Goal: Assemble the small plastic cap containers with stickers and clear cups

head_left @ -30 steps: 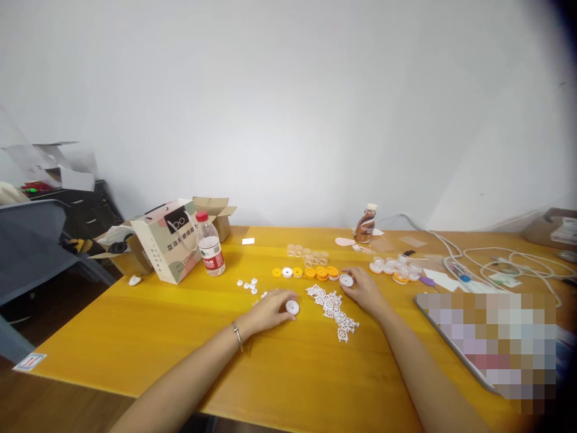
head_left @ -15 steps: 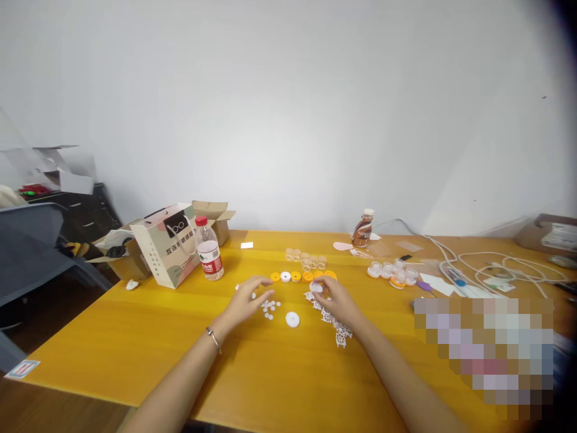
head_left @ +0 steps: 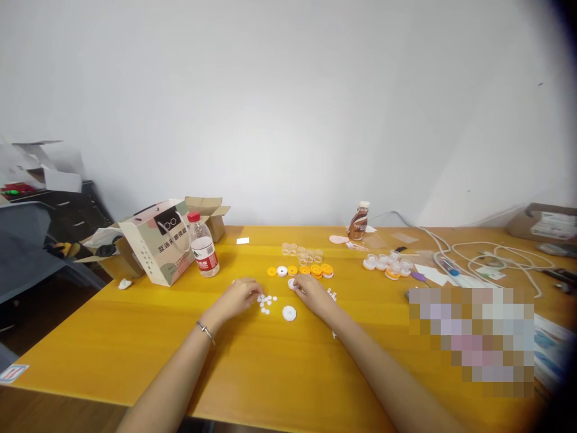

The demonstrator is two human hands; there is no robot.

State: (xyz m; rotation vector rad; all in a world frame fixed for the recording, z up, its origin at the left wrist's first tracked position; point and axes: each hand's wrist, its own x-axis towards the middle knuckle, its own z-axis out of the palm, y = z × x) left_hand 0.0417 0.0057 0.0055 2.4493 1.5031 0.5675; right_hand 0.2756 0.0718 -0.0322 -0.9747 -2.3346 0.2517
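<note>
My left hand (head_left: 241, 296) is at the left edge of a scatter of small white discs (head_left: 269, 302), its fingers drawn together. What lies between those fingertips is too small to make out. My right hand (head_left: 312, 293) pinches a white round piece (head_left: 291, 283) just above the table. Between and below the hands lies a larger white disc (head_left: 289, 313). Behind them runs a row of orange and white rings (head_left: 293, 271), with clear round cups (head_left: 301, 251) farther back. White cut-out pieces (head_left: 332, 294) show partly from under my right forearm.
On the left stand a paper bag (head_left: 155, 243), a red-capped bottle (head_left: 204, 246) and an open carton (head_left: 210, 216). Toward the right are a brown drink bottle (head_left: 359, 222), clear-lidded round containers (head_left: 388, 264) and white cables (head_left: 489, 249). A wall rises behind the table (head_left: 252, 367).
My right hand has moved left with the white round piece, off the cut-out pieces. My left hand has lowered to the small discs, its fingers closing. The view has shifted slightly.
</note>
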